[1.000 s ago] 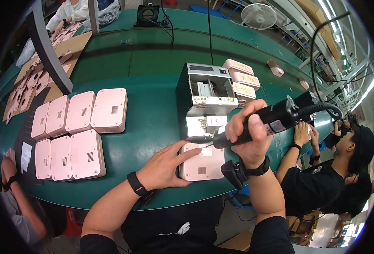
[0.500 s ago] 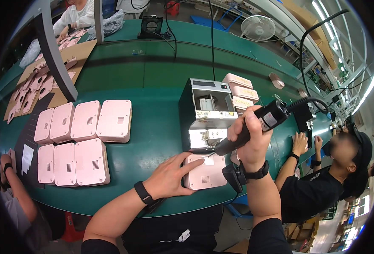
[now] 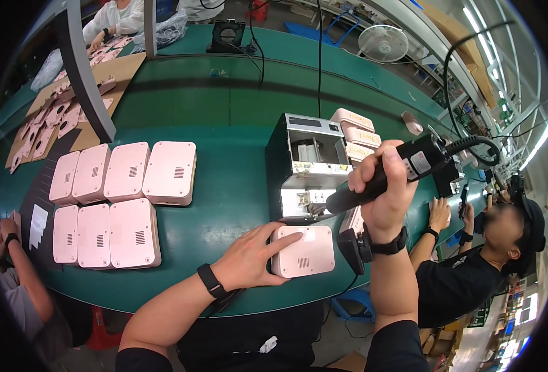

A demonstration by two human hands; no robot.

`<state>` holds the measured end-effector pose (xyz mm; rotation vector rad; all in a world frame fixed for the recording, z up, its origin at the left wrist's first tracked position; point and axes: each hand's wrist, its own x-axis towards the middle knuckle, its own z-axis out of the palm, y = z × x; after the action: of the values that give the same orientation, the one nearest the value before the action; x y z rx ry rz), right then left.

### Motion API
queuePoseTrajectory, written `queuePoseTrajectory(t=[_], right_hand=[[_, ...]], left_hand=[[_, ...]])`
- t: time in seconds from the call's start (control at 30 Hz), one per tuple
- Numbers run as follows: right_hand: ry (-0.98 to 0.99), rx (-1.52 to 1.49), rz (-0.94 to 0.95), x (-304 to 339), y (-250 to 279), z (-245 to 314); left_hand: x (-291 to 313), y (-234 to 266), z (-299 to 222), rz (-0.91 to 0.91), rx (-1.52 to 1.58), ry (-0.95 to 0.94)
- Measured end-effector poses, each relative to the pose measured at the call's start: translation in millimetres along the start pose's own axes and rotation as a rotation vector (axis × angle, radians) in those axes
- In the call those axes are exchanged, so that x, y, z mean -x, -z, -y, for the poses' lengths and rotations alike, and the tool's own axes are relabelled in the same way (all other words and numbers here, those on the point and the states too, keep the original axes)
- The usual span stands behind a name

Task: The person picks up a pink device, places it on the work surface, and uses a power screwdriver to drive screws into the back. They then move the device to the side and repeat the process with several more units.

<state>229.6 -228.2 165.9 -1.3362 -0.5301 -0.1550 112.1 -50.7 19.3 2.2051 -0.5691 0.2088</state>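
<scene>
My left hand (image 3: 246, 254) grips a pale pink plastic box (image 3: 309, 249) by its left side. Its thumb lies along the near edge, and one finger reaches over the top, where a small whitish patch shows. The box rests flat on the bench with a slotted vent facing up. In my right hand (image 3: 382, 214) is a black electric screwdriver (image 3: 418, 160), fingers wrapped round its body. Its bit end points down and left, at the front of a metal screw feeder (image 3: 314, 167). Whether the bit touches the feeder, I cannot tell.
Several pink boxes (image 3: 128, 234) stand in two rows on the green bench (image 3: 224, 186) at left. More pink parts (image 3: 356, 136) are stacked behind the feeder. Loose pink panels (image 3: 57, 115) lie on cardboard. A co-worker (image 3: 481, 266) sits close at right; a black cable (image 3: 472, 146) trails from the screwdriver.
My right hand has lifted the screwdriver off the pink box, moving it up and right so its tip is at the feeder. My left hand stays on the box.
</scene>
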Motion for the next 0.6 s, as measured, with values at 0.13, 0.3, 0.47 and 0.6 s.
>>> queuePoseTrajectory(t=[0.13, 0.3, 0.47, 0.6], right_hand=[[-0.047, -0.096, 0.067, 16.7, -5.9, 8.3], [-0.055, -0.165, 0.175, 33.0, -26.4, 11.7], [-0.065, -0.129, 0.231, 35.1, -32.9, 6.5], [-0.077, -0.124, 0.235, 37.4, -35.5, -5.5]], left_hand=[[-1.6, -0.5, 3.4, -0.009, 0.003, -0.011], [-2.2, 1.0, 0.3, 0.0, 0.002, -0.006], [-0.6, 0.0, 1.4, 0.01, 0.005, -0.012], [0.9, -3.5, 3.7, 0.005, 0.011, -0.021]])
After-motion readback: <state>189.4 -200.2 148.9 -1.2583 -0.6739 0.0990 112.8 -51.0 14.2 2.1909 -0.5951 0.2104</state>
